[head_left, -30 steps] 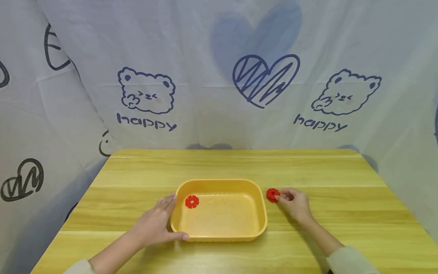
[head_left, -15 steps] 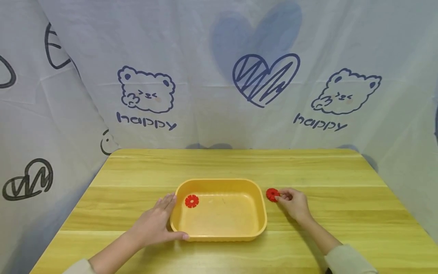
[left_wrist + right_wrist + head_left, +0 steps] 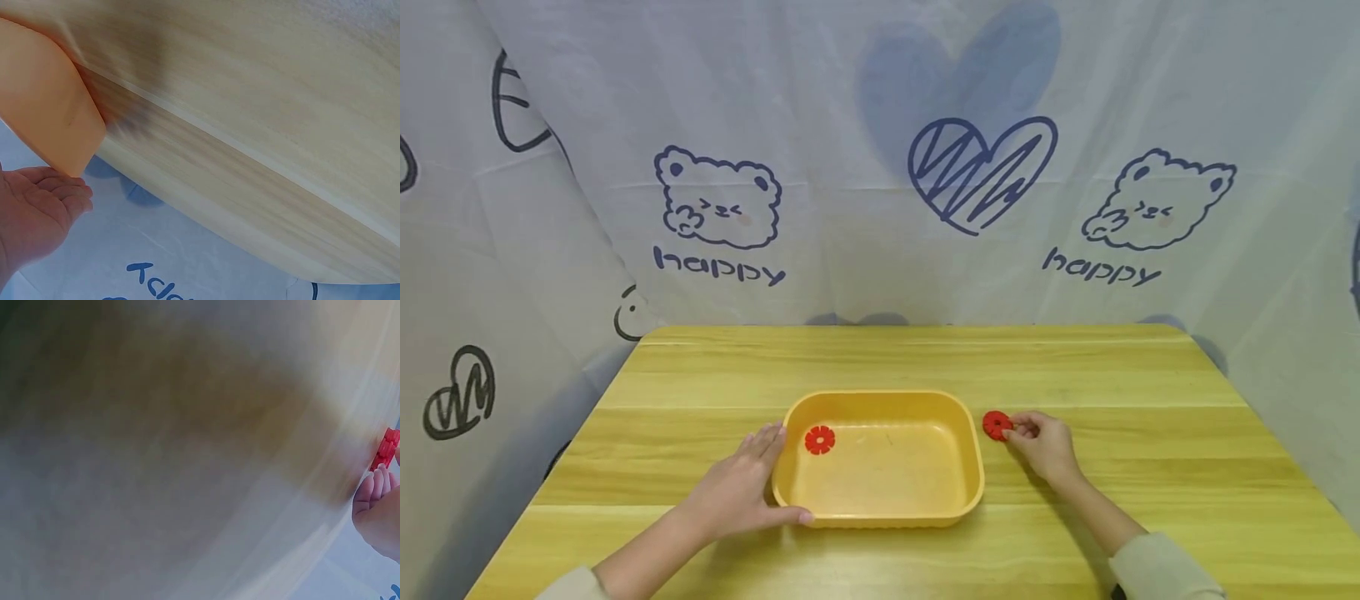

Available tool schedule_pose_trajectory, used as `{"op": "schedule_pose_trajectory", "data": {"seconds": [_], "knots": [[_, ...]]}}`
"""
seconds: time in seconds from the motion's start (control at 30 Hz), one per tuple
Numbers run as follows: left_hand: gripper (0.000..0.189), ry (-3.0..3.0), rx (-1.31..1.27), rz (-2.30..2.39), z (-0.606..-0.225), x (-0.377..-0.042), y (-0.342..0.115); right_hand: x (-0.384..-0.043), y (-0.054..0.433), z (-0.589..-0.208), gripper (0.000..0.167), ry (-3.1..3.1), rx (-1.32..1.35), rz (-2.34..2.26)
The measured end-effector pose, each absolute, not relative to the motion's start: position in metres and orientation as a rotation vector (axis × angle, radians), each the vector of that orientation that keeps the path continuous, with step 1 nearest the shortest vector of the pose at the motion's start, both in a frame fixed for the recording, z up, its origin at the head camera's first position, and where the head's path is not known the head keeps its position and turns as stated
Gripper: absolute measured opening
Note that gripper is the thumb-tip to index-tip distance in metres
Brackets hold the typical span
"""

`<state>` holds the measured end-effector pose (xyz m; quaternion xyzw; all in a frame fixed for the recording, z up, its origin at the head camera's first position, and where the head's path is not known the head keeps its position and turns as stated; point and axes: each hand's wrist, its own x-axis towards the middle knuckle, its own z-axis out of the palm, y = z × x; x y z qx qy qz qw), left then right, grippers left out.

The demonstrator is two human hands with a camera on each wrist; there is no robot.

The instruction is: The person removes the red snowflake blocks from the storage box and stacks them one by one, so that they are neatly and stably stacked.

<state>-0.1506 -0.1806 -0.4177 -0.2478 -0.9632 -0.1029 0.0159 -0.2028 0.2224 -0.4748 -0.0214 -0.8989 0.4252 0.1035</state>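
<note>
A yellow plastic basin [image 3: 887, 492] stands on the table, with one red notched disc [image 3: 820, 440] lying flat inside at its back left. My left hand [image 3: 741, 487] rests against the basin's left front corner, fingers along the left wall and thumb stretched over the front rim. Right of the basin, my right hand [image 3: 1047, 446] pinches a small stack of red notched discs [image 3: 997, 426] by its right edge, between thumb and fingers. The right wrist view catches the ridged side of the stack [image 3: 386, 449] at the frame's edge, fingertips right at it.
The wood-grain table [image 3: 917, 358] reaches back to a pale hanging cloth [image 3: 850, 150] printed with bears and hearts. Cloth also hangs along both sides of the table.
The red stack sits slightly flatter in my right hand's pinch than a second ago. My left hand, the basin and the disc in it hold still.
</note>
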Motion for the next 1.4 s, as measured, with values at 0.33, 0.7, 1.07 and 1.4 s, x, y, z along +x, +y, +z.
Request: {"op": "schedule_pose_trajectory", "data": {"seconds": [0.33,0.7,1.07,1.4], "knots": [[0.114,-2.99,-0.77,-0.308,-0.419,-0.151,-0.18,-0.202,0.222,-0.474,0.016,-2.654,-0.063,1.259],[0.114,-2.996,-0.766,-0.318,-0.419,-0.152,-0.181,-0.201,0.222,-0.474,0.017,-2.654,-0.071,1.258],[0.115,-3.009,-0.764,-0.317,-0.42,-0.151,-0.181,-0.198,0.225,-0.466,0.021,-2.67,-0.072,1.255],[0.115,-3.001,-0.762,-0.307,-0.419,-0.15,-0.18,-0.197,0.224,-0.445,0.018,-2.599,0.045,1.207]]}}
